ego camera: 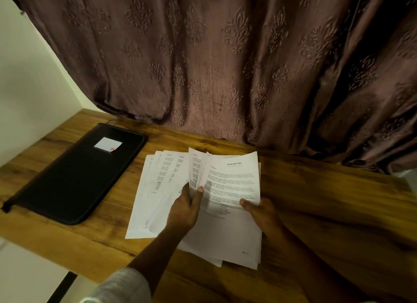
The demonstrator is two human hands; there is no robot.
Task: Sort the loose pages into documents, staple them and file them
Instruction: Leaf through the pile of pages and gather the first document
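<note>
The pages (228, 237) lie straight ahead of you on the worktop (327, 201), directly under both hands, with their long axis running away from you toward the curtain (225, 65). Your left hand (186, 210) comes in from the near left and pinches a bunch of lifted sheets (195, 167), thumb on top. Your right hand (261, 214) pinches the near right edge of the titled page (234, 178), thumb on the print and fingers hidden beneath. More sheets fan out to the left. The black folder (74, 178) lies left of the pile across a strip of bare wood, angled from near left to far right, so your left hand is likely the nearer one for filing. No stapler shows.
</note>
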